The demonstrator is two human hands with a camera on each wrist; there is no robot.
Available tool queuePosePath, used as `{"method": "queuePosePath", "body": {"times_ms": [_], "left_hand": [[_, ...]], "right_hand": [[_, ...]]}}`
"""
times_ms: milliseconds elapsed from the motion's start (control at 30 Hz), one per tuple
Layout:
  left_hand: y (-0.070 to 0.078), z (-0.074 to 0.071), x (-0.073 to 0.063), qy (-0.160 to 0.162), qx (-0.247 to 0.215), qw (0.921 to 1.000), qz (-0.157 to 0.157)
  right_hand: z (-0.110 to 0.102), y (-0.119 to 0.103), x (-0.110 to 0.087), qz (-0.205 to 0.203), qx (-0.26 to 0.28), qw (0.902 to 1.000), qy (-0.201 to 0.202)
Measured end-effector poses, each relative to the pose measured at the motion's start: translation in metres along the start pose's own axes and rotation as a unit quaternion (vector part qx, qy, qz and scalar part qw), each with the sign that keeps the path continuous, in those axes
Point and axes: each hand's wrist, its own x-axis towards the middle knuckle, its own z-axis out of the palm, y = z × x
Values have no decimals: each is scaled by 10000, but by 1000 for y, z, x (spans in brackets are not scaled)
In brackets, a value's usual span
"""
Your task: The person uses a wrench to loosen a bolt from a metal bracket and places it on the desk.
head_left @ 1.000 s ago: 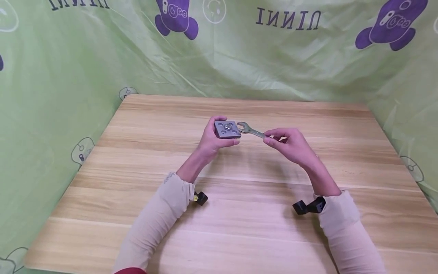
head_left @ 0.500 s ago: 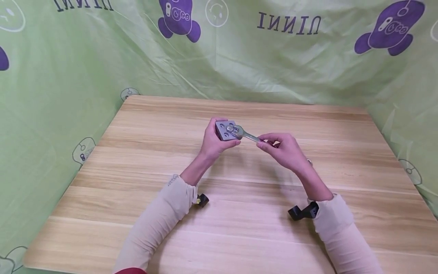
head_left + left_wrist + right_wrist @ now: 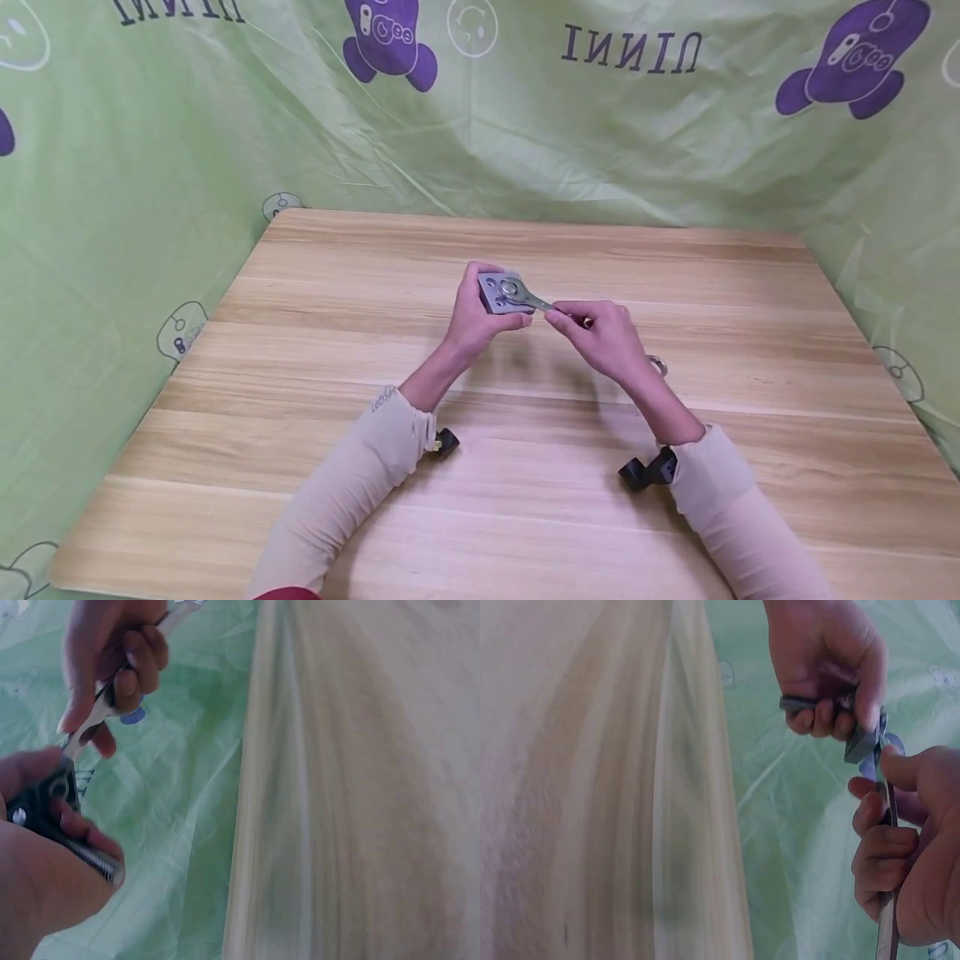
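Note:
My left hand [image 3: 468, 321] grips a small grey metal block [image 3: 491, 303] by its edges, thumb along the near side. Its top face has several round holes and a hex bolt head [image 3: 509, 288] in the middle. Beneath the block, the bolt's threaded shank [image 3: 99, 864] sticks out among the left fingers. My right hand [image 3: 602, 337] holds a silver combination wrench [image 3: 537, 303] with its fingers curled round the shaft. The wrench's open end sits around the bolt head. Its ring end [image 3: 657, 365] shows past the right wrist.
Both hands are above a wood-grain table [image 3: 337, 333]. A green printed cloth [image 3: 480, 142] hangs behind and at the sides. Black wrist cameras, left camera [image 3: 447, 443] and right camera [image 3: 647, 471], protrude inward from the beige sleeves.
The wrench has moved left from beside the block onto the bolt head. My right hand has come nearer to the left one, which shifted slightly right with the block tilting.

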Motion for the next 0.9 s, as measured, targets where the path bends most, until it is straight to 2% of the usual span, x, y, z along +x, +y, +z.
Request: {"method": "queuePosePath", "body": {"times_ms": [100, 167, 233, 300, 367, 400, 500, 600, 633, 667, 700, 733, 767, 833, 900], "left_hand": [[4, -4, 0, -534, -406, 9974, -244], [7, -7, -1, -996, -674, 9918, -430], [10, -10, -1, -1515, -900, 9826, -589], [11, -13, -2, -2097, -1140, 9681, -761], [11, -17, -2, -2721, -1386, 9472, -979], [10, -18, -1, -3061, -1517, 9336, -1078], [5, -22, -1, -4069, -1805, 8845, -1397], [-1, -24, -1, -4897, -1823, 8379, -1577], [-2, -24, -1, -5072, -1788, 8275, -1614], [-3, -24, -1, -5197, -1733, 8211, -1602], [-4, -24, -2, -5247, -1678, 8196, -1576], [-4, -24, -1, -5236, -1658, 8214, -1539], [-4, -24, -1, -5157, -1645, 8276, -1482], [-2, -25, 0, -4856, -1672, 8471, -1367], [2, -26, 0, -4354, -1692, 8747, -1292]], "right_hand": [[-6, 5, 1, 53, 350, 9992, -177], [-13, 8, 1, 60, 538, 9980, -340], [-19, 9, 1, -4, 652, 9966, -502], [-26, 11, 2, -154, 693, 9951, -690], [-32, 11, 2, -392, 704, 9929, -880], [-34, 12, 2, -512, 715, 9912, -989], [-38, 15, 2, -913, 737, 9833, -1392], [-37, 18, 3, -1285, 804, 9709, -1853], [-37, 19, 4, -1428, 816, 9663, -1979], [-36, 20, 4, -1554, 820, 9626, -2063], [-36, 21, 5, -1645, 842, 9600, -2105], [-36, 21, 5, -1704, 854, 9593, -2085], [-37, 23, 5, -1746, 862, 9603, -1995], [-38, 25, 4, -1706, 896, 9669, -1675], [-41, 27, 3, -1439, 972, 9766, -1266]]}}
